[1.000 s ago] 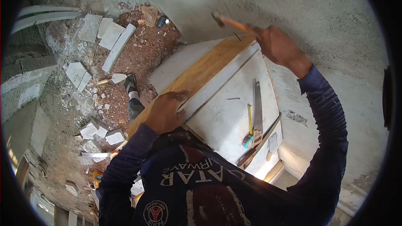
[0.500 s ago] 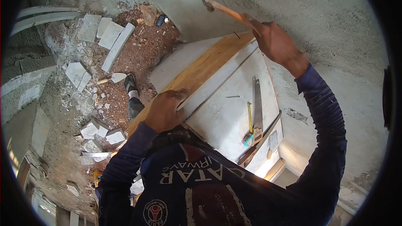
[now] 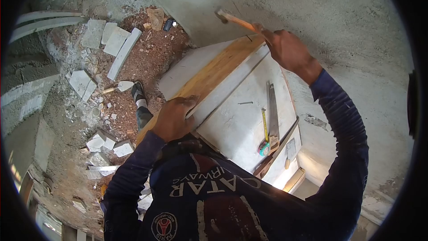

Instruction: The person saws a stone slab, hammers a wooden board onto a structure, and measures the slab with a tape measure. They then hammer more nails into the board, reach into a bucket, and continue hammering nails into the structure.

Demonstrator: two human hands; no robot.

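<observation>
- Our right hand (image 3: 290, 52) grips an orange-handled metal hammer (image 3: 240, 21), its head now lower, at twelve o'clock.
- At one, the thin dark nail (image 3: 249, 38) stands proud.
- Our left hand (image 3: 173, 117) clasps the yellow-brown wooden board (image 3: 218, 72) at nine.

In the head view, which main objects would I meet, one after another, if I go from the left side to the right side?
Trowel on the ground → shoe → hammer head → loose nail → tape measure → handsaw → small trowel.
</observation>
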